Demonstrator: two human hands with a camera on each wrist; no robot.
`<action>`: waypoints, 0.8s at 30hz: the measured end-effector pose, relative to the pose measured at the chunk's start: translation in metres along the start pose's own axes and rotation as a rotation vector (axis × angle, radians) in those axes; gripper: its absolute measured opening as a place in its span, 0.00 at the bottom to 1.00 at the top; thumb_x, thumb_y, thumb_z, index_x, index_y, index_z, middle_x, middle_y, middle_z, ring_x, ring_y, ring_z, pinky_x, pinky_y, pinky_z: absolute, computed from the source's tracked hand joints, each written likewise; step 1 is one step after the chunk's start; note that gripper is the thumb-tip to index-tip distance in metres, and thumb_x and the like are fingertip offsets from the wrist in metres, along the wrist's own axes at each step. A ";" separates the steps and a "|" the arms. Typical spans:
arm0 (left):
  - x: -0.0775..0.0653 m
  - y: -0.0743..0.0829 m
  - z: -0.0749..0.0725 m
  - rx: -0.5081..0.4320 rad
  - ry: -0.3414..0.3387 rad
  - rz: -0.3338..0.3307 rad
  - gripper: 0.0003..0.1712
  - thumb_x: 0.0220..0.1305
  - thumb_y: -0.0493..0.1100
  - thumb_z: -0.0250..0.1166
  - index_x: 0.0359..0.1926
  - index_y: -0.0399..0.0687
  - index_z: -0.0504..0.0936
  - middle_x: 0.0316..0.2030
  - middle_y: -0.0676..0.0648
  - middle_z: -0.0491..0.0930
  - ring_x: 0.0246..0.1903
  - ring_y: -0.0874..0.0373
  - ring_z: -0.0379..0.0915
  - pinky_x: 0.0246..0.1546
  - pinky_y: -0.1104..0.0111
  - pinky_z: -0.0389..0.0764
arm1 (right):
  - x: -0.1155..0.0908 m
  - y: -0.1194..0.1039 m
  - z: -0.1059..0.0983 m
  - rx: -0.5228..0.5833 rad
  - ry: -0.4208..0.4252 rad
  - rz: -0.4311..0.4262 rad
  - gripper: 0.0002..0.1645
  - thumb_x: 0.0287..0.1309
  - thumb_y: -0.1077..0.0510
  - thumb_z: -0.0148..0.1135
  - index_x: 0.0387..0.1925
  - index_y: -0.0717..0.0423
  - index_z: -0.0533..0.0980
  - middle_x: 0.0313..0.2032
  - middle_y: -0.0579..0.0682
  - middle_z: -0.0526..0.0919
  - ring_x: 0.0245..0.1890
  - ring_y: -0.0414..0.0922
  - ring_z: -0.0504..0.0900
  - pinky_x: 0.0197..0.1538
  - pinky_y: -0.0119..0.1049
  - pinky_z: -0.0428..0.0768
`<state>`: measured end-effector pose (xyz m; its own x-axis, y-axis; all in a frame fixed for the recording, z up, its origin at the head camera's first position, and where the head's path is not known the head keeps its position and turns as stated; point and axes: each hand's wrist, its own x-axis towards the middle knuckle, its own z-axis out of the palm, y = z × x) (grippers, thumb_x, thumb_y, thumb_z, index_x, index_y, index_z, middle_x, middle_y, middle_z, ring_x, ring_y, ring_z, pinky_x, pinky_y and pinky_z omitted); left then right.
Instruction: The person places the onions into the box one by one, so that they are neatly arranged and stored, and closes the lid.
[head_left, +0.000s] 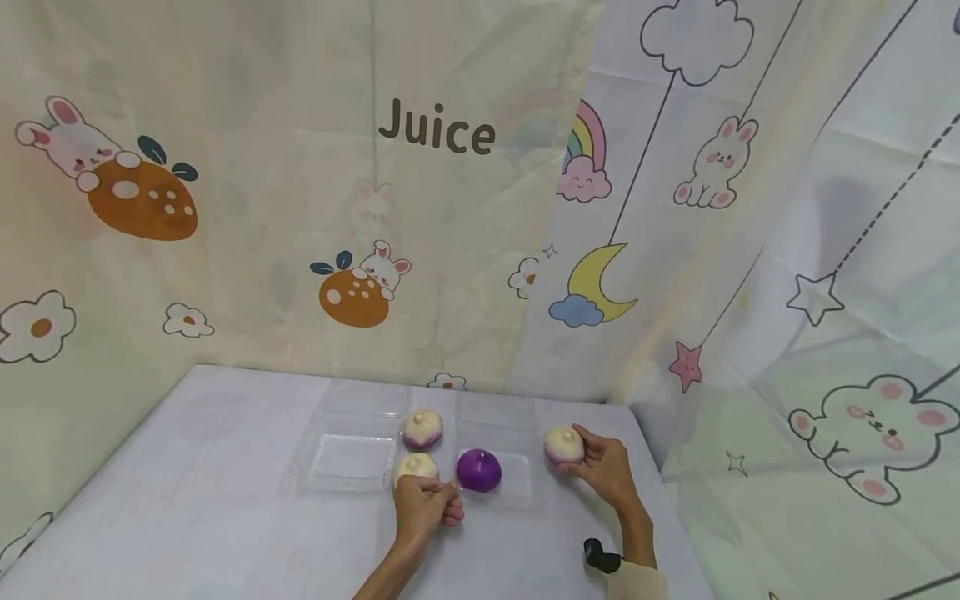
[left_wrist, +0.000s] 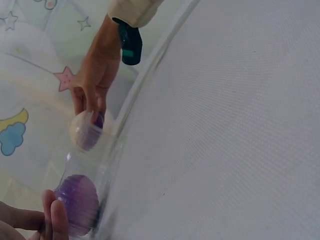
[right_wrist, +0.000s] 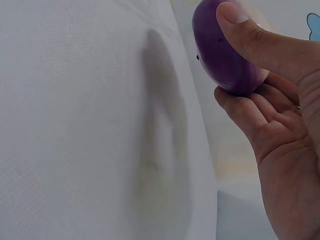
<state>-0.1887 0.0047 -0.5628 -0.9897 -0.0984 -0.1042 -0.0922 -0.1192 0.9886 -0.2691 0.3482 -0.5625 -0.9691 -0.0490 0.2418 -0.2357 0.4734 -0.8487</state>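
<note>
In the head view my right hand (head_left: 606,471) holds a round cream-and-purple turnip-like vegetable (head_left: 564,446) at the right of the table. The right wrist view shows its purple side (right_wrist: 220,50) between thumb and fingers. My left hand (head_left: 426,504) is bent in front of a second cream vegetable (head_left: 416,465) and partly hides it; whether it grips it I cannot tell. Behind that one lies a third (head_left: 423,429). A fourth vegetable, purple side up (head_left: 478,471), sits in the right clear plastic box (head_left: 517,498). In the left wrist view, left fingers (left_wrist: 59,217) appear before the purple vegetable.
A second clear plastic box (head_left: 352,462) with its lid raised at the back stands at the left on the white table (head_left: 225,500). Printed cloth curtains (head_left: 255,208) hang behind and at the right. A dark device (head_left: 600,556) is on the right wrist.
</note>
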 end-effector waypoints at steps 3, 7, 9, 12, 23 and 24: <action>0.000 0.000 0.000 -0.001 0.000 0.004 0.12 0.69 0.31 0.70 0.34 0.18 0.86 0.21 0.35 0.88 0.16 0.61 0.85 0.21 0.66 0.91 | -0.001 -0.003 -0.001 0.005 0.001 -0.016 0.50 0.46 0.67 0.88 0.70 0.76 0.74 0.66 0.72 0.81 0.70 0.65 0.78 0.66 0.48 0.83; -0.001 -0.001 -0.001 -0.006 -0.003 -0.003 0.12 0.69 0.30 0.70 0.35 0.17 0.86 0.21 0.35 0.88 0.16 0.62 0.84 0.21 0.67 0.90 | -0.003 -0.005 -0.002 0.006 -0.005 -0.012 0.50 0.46 0.67 0.88 0.70 0.76 0.74 0.66 0.72 0.81 0.70 0.64 0.78 0.66 0.46 0.84; 0.000 -0.003 -0.001 -0.007 -0.003 -0.004 0.12 0.69 0.30 0.69 0.35 0.18 0.86 0.21 0.35 0.88 0.16 0.62 0.84 0.21 0.67 0.90 | -0.004 -0.007 -0.002 0.003 -0.010 -0.010 0.49 0.47 0.67 0.88 0.70 0.75 0.74 0.66 0.72 0.81 0.71 0.64 0.78 0.66 0.46 0.84; 0.001 -0.005 -0.001 -0.007 -0.005 0.005 0.12 0.70 0.31 0.69 0.34 0.18 0.86 0.21 0.36 0.88 0.15 0.61 0.84 0.21 0.67 0.90 | -0.006 -0.009 -0.003 0.010 -0.020 -0.012 0.49 0.47 0.68 0.88 0.70 0.76 0.74 0.67 0.72 0.81 0.71 0.65 0.78 0.66 0.45 0.84; 0.004 -0.006 0.000 -0.016 -0.005 0.014 0.12 0.70 0.31 0.69 0.35 0.18 0.87 0.21 0.35 0.88 0.15 0.61 0.84 0.21 0.65 0.91 | -0.004 -0.014 -0.005 -0.010 -0.030 -0.053 0.49 0.46 0.68 0.88 0.69 0.76 0.75 0.66 0.73 0.81 0.70 0.67 0.78 0.64 0.41 0.85; 0.004 -0.006 0.000 -0.015 -0.005 0.016 0.12 0.70 0.31 0.69 0.35 0.18 0.87 0.21 0.35 0.88 0.15 0.61 0.84 0.21 0.65 0.91 | -0.003 -0.015 -0.005 -0.016 -0.030 -0.053 0.49 0.46 0.68 0.88 0.69 0.76 0.75 0.66 0.72 0.81 0.70 0.67 0.78 0.64 0.40 0.85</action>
<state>-0.1917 0.0049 -0.5692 -0.9916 -0.0952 -0.0874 -0.0744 -0.1323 0.9884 -0.2621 0.3460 -0.5482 -0.9572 -0.1007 0.2712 -0.2854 0.4832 -0.8277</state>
